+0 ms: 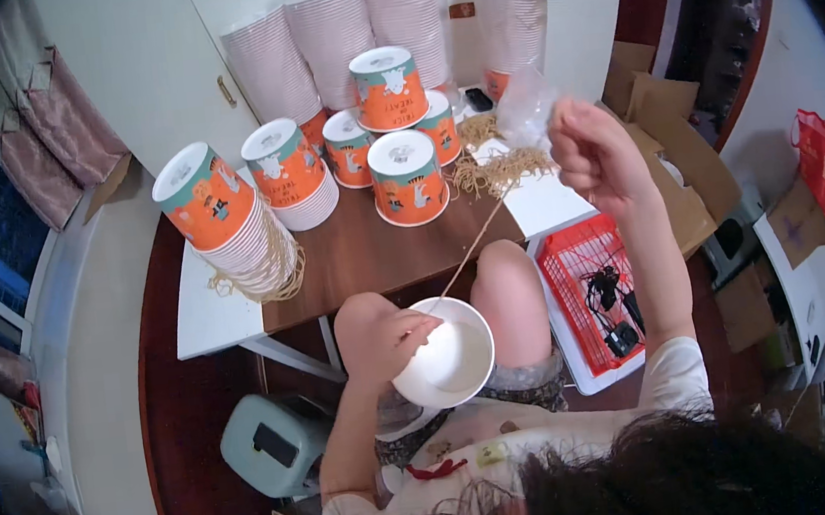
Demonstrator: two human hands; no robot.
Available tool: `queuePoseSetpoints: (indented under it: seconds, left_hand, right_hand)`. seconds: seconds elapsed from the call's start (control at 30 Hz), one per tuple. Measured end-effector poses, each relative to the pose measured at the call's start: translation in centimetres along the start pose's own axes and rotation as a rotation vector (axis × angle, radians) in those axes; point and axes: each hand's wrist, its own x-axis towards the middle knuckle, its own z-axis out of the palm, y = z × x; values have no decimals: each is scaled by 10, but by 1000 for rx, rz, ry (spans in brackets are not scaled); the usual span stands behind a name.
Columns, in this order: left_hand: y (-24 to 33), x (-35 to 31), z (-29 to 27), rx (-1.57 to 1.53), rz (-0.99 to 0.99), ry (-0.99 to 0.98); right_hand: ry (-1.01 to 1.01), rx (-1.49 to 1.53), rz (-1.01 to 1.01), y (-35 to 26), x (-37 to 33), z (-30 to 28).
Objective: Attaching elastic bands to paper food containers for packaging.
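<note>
Between my knees rests a white paper bucket (460,364), its mouth facing up and its inside bare white. My left hand (393,344) is closed at the bucket's left rim, fingertips over the edge. From that rim a thin tan cord (473,248) runs taut, slanting up and right toward my raised right hand (594,150). The right hand is a closed fist above the table's right end, and the cord's upper stretch blends into a pile of tan cords (499,170) behind it.
Orange and teal printed buckets (408,179) stand upside down on the brown and white table (372,252). A nested stack (241,237) draped with cords is at the left. Wrapped stacks (335,49) line the back. A red basket (581,325) with black cables sits right, a grey-green stool (269,443) lower left.
</note>
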Motion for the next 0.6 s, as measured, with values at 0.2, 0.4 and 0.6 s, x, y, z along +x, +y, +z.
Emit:
queuePoseSetpoints:
  seconds: [0.2,0.4,0.6]
  left_hand:
    - [-19,-43,-21,20,-175,86]
    - [-2,-47,7,792,80,56]
    - [-4,-70,21,812,-20,-68]
  right_hand:
    - [241,-1197,-155,75,-34,6]
    - [-160,-1049,-272,175,-57,61]
    - [-327,-714,198,230,-71,70]
